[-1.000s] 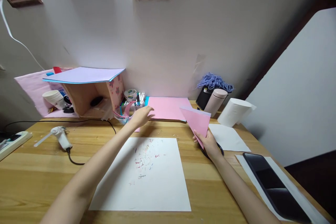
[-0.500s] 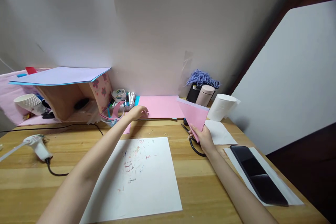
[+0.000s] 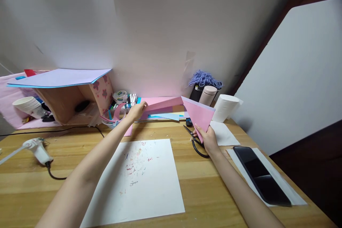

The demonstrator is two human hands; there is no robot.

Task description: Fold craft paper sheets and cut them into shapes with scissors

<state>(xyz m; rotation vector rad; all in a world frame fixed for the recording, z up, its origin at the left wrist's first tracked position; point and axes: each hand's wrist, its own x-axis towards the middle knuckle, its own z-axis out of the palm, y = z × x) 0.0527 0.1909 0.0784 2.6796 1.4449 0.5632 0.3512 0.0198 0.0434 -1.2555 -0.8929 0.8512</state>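
My left hand [image 3: 138, 111] reaches to the back of the table, its fingers pinching the near edge of a pink sheet of paper [image 3: 162, 105]. That edge is raised, and light blue paper [image 3: 168, 116] and other coloured sheets show beneath it. In my right hand [image 3: 207, 138] is a pink triangular piece of paper [image 3: 200, 115] with a pale lilac strip along its top edge. Black-handled scissors [image 3: 196, 150] are just below and beside the right hand, partly covered by it; whether the fingers touch them I cannot tell.
A marked white sheet [image 3: 149, 192] lies in front of me. To the left are a glue gun [image 3: 39, 151] with its cord and a cardboard box [image 3: 103, 94]. Markers [image 3: 133, 99] and a clear cup [image 3: 110, 121] stand behind. On the right are a tissue roll [image 3: 226, 108] and a phone [image 3: 262, 174].
My left hand has lifted the near edge of the pink sheet, uncovering coloured papers below. The right hand keeps its pink piece in nearly the same place.
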